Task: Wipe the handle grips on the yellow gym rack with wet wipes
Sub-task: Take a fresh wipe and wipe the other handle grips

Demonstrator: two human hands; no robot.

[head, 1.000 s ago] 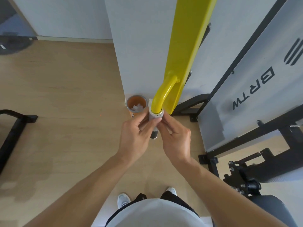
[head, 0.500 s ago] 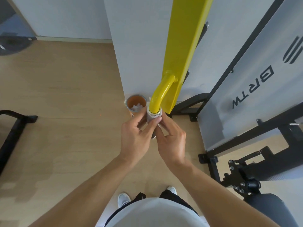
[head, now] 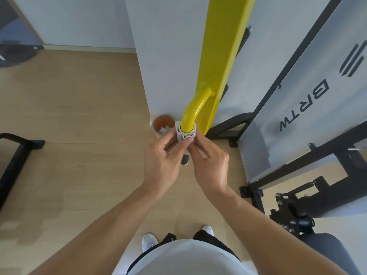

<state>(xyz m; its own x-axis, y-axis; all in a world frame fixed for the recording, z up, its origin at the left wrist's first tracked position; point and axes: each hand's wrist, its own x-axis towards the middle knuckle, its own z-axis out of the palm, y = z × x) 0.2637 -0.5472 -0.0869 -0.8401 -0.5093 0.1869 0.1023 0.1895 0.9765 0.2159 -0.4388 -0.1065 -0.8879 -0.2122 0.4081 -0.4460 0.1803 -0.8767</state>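
A yellow rack upright (head: 226, 46) rises in the middle, with a curved yellow handle bar (head: 193, 110) coming toward me. A white wet wipe (head: 185, 133) is wrapped around the top of the dark handle grip (head: 185, 160), whose lower end shows between my hands. My left hand (head: 162, 157) pinches the wipe from the left and my right hand (head: 210, 159) from the right, fingertips meeting on it. Most of the grip is hidden by the wipe and my fingers.
An orange-lined bin (head: 163, 126) with used wipes stands on the wooden floor by the white pillar (head: 166, 56). Black machine frames with a grey BRTW panel (head: 309, 100) crowd the right side. A black frame foot (head: 17, 153) lies at the far left.
Both hands stay on the wipe at the top of the grip; my fingers have shifted slightly and the wipe now shows more clearly around the bar.
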